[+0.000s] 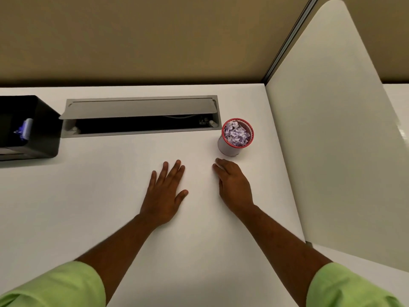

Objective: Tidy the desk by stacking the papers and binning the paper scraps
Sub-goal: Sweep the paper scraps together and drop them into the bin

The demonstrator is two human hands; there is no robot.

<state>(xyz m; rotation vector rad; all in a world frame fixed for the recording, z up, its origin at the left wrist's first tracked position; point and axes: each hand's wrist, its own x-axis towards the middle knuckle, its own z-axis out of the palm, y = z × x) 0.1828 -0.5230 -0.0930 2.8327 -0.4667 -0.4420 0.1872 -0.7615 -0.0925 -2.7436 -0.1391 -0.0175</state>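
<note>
The small bin [235,138] stands upright on the desk [110,185], mouth up, red-rimmed and full of crumpled lilac scraps [236,134]. Just near of it the right hand [234,185] rests flat, released; left of that, the left hand [166,191] lies flat, fingers spread. A black tray [28,127], far left of the bin, is cut off; the papers inside are hard to make out.

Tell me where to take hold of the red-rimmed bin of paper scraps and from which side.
Take the bin by its pale round wall below the red rim, with the right hand, which lies just in front of it. Come from the near side, grip wrapped around the body. It stands upright and is heaped with paper scraps, so a grip from above would likely press into them.
</note>
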